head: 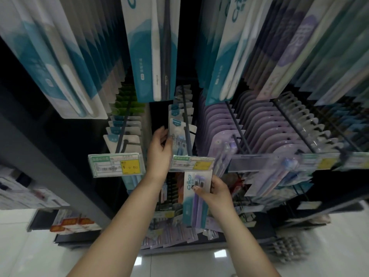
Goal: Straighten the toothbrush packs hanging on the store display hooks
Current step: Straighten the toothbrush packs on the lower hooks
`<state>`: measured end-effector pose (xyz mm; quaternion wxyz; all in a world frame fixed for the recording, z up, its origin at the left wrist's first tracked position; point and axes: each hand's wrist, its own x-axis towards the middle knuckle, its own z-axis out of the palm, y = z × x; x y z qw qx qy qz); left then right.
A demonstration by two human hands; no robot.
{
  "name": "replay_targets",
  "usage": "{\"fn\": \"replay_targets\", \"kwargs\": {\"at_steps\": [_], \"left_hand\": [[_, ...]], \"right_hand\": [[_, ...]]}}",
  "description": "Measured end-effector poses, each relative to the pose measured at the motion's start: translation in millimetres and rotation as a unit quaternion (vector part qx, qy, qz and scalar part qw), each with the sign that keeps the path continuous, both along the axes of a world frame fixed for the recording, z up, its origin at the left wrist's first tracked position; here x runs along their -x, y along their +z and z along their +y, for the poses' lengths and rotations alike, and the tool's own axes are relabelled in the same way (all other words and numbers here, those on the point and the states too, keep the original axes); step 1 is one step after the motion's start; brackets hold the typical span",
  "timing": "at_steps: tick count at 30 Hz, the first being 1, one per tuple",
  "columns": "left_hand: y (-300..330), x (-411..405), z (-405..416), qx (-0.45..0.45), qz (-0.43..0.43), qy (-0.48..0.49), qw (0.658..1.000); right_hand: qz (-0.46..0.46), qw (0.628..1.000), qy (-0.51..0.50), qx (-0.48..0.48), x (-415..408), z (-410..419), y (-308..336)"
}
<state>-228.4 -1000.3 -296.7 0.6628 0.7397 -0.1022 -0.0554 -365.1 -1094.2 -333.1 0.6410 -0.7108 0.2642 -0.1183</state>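
My left hand (160,145) pinches the front white-and-blue carded toothbrush pack (180,136) hanging on the centre hook (187,124). My right hand (214,193) grips a white-and-teal pack with purple brushes (194,198), nearer, below the price tag (191,163).

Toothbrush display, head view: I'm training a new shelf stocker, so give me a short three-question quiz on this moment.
1. True or false: the right hand grips a loose toothbrush pack with purple brushes below the price tags.
2. What does the left hand hold?
A. the yellow price tag
B. the front blue pack on the middle hook
C. a lilac pack
3. Fill in: the lilac packs hang to the ____ of the middle hook as the person sees it.

Key: 1 true; 2 B; 3 right.
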Motion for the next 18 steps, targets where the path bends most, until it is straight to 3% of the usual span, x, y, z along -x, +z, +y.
{"fn": "replay_targets", "kwargs": {"at_steps": [5,18], "left_hand": [[-0.9,-2.9,-7.2,0.048,0.009,0.045,0.998],[5.7,10.2,-0.5,0.122,0.076,-0.009,0.99]], "right_hand": [[-0.004,1.0,0.0,0.006,-3.6,-6.1,3.9],[0.006,0.999,-0.032,0.014,-1.9,-13.9,18.7]]}}
